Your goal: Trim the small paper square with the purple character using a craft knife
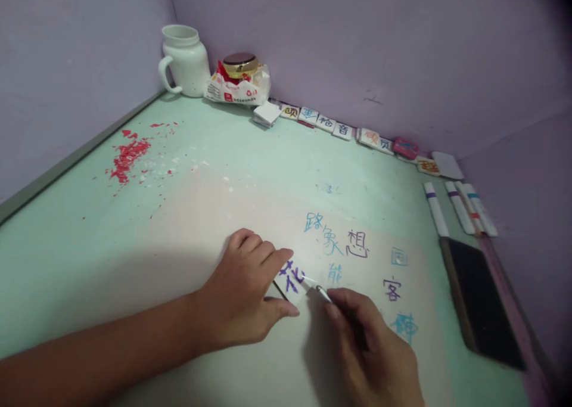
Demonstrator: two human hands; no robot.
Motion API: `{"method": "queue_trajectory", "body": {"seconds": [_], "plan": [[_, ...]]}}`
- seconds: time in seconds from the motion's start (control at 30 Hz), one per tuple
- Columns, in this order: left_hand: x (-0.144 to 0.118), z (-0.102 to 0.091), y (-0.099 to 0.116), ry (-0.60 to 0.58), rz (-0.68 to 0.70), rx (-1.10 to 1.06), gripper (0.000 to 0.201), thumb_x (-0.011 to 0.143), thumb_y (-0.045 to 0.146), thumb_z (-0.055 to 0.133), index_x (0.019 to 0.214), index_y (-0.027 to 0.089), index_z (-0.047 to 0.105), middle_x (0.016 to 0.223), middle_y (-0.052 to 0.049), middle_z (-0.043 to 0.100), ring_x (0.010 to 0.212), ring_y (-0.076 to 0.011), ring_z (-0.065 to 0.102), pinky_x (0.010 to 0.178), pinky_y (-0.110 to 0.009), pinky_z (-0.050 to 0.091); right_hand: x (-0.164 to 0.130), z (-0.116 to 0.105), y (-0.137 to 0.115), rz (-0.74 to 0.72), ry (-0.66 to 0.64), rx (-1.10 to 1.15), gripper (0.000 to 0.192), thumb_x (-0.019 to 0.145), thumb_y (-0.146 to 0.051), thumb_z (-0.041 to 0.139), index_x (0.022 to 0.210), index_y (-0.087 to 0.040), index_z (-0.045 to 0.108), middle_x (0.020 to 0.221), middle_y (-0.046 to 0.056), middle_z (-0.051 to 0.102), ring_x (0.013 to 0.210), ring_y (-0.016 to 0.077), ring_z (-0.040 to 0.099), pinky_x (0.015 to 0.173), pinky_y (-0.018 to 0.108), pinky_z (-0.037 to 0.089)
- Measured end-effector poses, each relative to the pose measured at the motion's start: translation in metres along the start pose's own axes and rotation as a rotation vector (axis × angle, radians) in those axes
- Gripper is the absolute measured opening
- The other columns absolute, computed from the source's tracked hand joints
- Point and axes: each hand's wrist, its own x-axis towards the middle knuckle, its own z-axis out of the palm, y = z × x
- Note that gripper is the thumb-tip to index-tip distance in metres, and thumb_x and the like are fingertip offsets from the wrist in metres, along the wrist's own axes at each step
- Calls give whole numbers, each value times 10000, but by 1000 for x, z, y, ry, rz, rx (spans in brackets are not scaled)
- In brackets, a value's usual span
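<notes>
Just below the frame's centre, a white card [295, 294] sits between the left hand's [243, 291] thumb and forefinger, gripped at its edges. Its face bears a purple character. The right hand's [378, 344] fingers pinch a slim tool [322, 292], tip at the card.

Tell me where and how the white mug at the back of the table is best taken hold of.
Probably by its handle, coming from the front left: the loop juts out on that side of the upright white mug, while the red-and-white packet crowds its right and the wall stands behind.
</notes>
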Motion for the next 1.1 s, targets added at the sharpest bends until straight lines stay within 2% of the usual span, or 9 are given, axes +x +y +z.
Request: {"method": "queue_trajectory", "body": {"seconds": [0.1,0.17,0.3,0.5,0.67,0.73,0.83,0.93,1.1], "plan": [[2,-1,-2,-44,15,0,610,732,368,786,1209,111,507,952,-84,586,872,-255,491,878,-448,337,1,2,0,-156,-17,-87,184,933,-357,463,946,-273,626,754,-52,732,574,107,687,507,171,497],[4,-4,-6,-105,66,1,642,744,349,770,1262,117,470,1009,-102,576,902,-263,500,857,-435,340,2,2,0,-186,4,-157,192,946,-352,440,952,-279,617,749,-62,724,559,102,680,482,182,481],[12,-9,-12,-218,155,-7,486,786,335,710,1188,137,521,962,-92,579,883,-258,520,826,-421,338,0,2,1,-213,66,-340,237,973,-325,365,984,-298,600,770,-79,723,582,115,684,472,227,450],[13,-8,-15,-160,142,-46,383,810,329,663,1114,125,550,1000,-112,574,916,-267,518,835,-420,355,1,3,5,-335,48,-274,209,976,-292,381,1008,-273,587,747,-63,705,557,100,673,459,199,452],[10,-6,-15,-105,171,-68,369,808,336,671,1081,117,551,1081,-134,566,960,-274,518,859,-424,359,6,-6,7,-459,3,-298,176,966,-285,426,988,-251,598,842,-14,713,627,109,704,479,181,498],[10,-7,-15,-123,183,-62,372,809,349,678,1071,116,553,1060,-127,580,955,-270,534,859,-422,358,6,-11,8,-479,-26,-359,187,932,-222,446,1033,-251,601,883,-9,718,651,115,711,484,185,511],[10,-9,-15,-140,187,-52,388,798,374,687,1065,123,559,1025,-111,585,929,-261,548,853,-419,356,2,-16,11,-489,-108,-402,330,858,-129,434,1127,-240,589,954,3,720,709,120,713,513,189,521],[10,-11,-13,-172,198,-47,396,781,351,684,1080,120,564,1001,-106,576,905,-258,540,849,-426,354,-4,-16,10,-439,-71,-420,416,836,-100,398,1178,-235,592,975,15,718,755,135,702,520,205,501],[10,-15,-11,-192,199,-55,348,776,297,666,1061,117,581,1006,-111,570,889,-256,528,848,-429,355,-7,-13,3,-414,-9,-422,279,926,-242,468,1108,-252,678,914,10,725,595,115,654,443,223,399]]}}
